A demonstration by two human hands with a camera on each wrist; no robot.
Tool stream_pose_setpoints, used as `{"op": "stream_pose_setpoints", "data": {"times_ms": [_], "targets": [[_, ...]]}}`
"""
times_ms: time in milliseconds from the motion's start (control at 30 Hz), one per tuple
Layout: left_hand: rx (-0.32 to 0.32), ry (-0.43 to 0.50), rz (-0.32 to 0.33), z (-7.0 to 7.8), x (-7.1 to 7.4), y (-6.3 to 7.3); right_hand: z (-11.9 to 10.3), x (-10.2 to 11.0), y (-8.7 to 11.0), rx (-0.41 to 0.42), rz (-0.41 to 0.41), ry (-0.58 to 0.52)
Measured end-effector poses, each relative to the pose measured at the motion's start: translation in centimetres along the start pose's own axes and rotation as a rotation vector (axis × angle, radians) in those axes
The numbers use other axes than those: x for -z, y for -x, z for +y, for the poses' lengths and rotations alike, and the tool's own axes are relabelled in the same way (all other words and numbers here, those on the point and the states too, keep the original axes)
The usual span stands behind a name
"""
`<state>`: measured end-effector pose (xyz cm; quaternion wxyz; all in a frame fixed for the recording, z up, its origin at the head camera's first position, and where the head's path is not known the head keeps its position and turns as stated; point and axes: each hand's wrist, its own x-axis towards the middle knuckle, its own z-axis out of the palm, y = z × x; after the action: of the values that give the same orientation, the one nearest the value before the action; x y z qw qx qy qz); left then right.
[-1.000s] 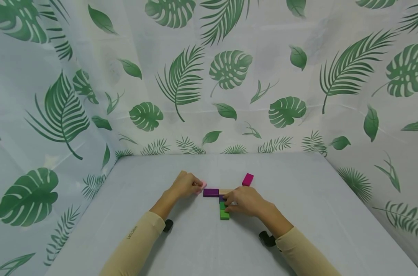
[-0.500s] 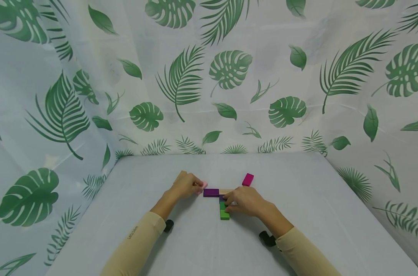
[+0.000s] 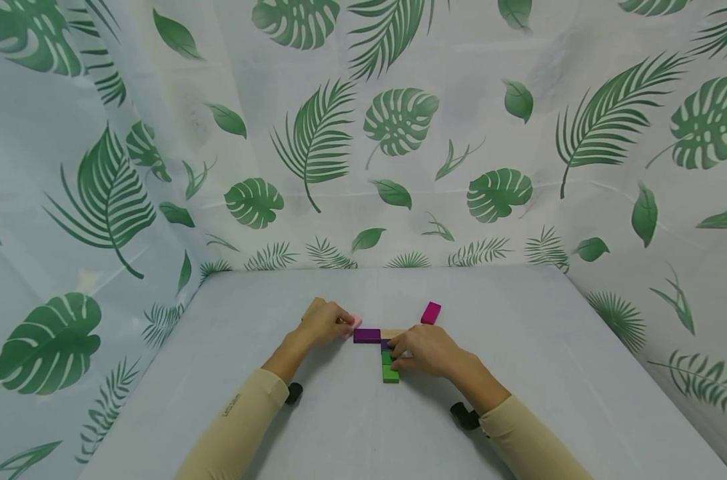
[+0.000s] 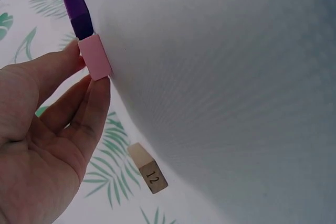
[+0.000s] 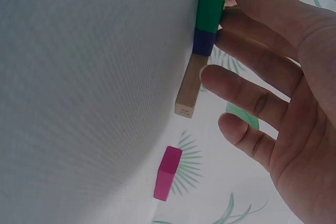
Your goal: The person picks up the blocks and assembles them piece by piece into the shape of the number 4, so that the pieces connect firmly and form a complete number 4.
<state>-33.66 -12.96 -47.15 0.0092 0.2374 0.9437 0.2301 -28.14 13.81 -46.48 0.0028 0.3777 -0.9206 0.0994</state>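
Thumb and fingers of my left hand (image 3: 324, 323) pinch a small pink block (image 4: 95, 59), whose end is right at the end of a purple block (image 3: 367, 335). To the right, a plain wooden block (image 3: 392, 333) continues the purple one's line. A short column runs from it towards me: a navy block (image 5: 204, 42), a green block (image 5: 209, 14) and a light green block (image 3: 390, 375). My right hand (image 3: 429, 350) lies along this column's right side, fingers loosely extended, thumb by the light green block and fingertips at the others.
A magenta block (image 3: 431, 313) lies apart, beyond my right hand. Another wooden block (image 4: 148, 170), marked 12, lies behind my left hand and is mostly hidden in the head view. White cloth (image 3: 549, 373) covers the table, and leaf-printed curtains (image 3: 399, 220) hang around it.
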Motion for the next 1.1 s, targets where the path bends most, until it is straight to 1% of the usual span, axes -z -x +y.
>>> {"op": "stream_pose_setpoints", "data": {"times_ms": [133, 300, 433, 600, 733, 800, 900, 1000, 1100], "targets": [[0.007, 0.023, -0.008, 0.03, 0.05, 0.04, 0.06, -0.05, -0.06, -0.006, -0.004, 0.001], [0.001, 0.007, -0.002, -0.03, 0.0, -0.01, 0.06, -0.02, -0.12, -0.015, -0.012, -0.003], [-0.019, 0.0, -0.003, -0.11, -0.05, -0.04, 0.02, 0.01, -0.12, -0.014, -0.011, -0.001], [-0.041, 0.026, -0.014, -0.13, 0.02, 0.02, -0.01, 0.01, -0.04, 0.0, 0.003, 0.006], [-0.069, 0.028, -0.013, -0.13, 0.13, 0.11, -0.01, 0.03, -0.03, 0.0, 0.004, 0.003], [-0.079, 0.052, -0.019, -0.17, 0.13, 0.12, -0.01, 0.04, -0.04, -0.003, 0.001, 0.001], [-0.078, 0.09, -0.03, -0.31, 0.16, 0.09, 0.01, 0.07, -0.06, -0.007, -0.001, 0.001], [-0.067, 0.089, -0.02, -0.52, 0.15, 0.1, -0.01, 0.07, -0.05, -0.009, -0.002, 0.002], [-0.04, 0.078, -0.015, -0.61, 0.19, 0.15, -0.04, 0.08, -0.04, -0.009, -0.004, 0.002]]}}
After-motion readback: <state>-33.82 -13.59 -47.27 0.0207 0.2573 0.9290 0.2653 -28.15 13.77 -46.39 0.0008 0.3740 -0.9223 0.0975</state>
